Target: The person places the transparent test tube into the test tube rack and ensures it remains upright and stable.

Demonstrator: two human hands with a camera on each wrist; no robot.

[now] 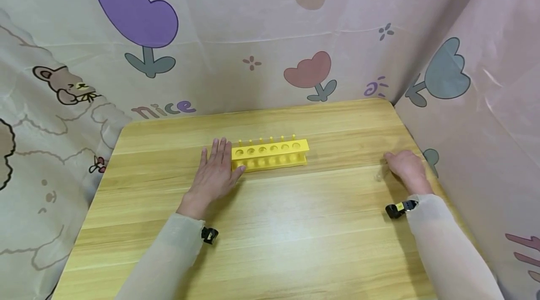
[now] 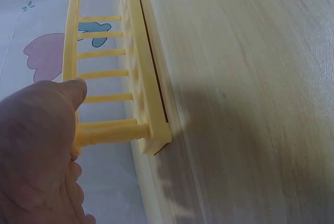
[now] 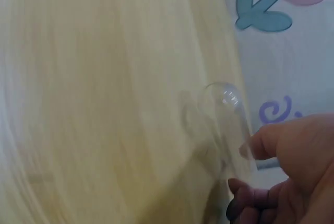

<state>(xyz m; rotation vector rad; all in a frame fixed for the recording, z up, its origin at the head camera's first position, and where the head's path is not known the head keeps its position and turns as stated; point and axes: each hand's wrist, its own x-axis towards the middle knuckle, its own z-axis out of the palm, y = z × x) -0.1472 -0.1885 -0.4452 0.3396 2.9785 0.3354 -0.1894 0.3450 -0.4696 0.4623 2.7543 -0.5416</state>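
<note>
A yellow test tube rack (image 1: 270, 154) with a row of round holes and thin pegs along its back stands on the wooden table. At its left end rests my left hand (image 1: 215, 173), fingers straight and pointing away, thumb spread across the rack's front. The left wrist view shows that thumb (image 2: 75, 91) against the rack's top plate (image 2: 70, 31). Far to the right, my right hand (image 1: 407, 168) pinches a clear test tube (image 3: 227, 119) between thumb and fingers. The tube's rounded end points away from the palm; its other end is hidden by the hand.
The pale wooden table (image 1: 295, 225) meets a printed cloth (image 1: 236, 18) at the back, and more cloth hangs along both sides. My right hand is near the table's right edge. Small black cameras (image 1: 209, 234) sit on both wrists.
</note>
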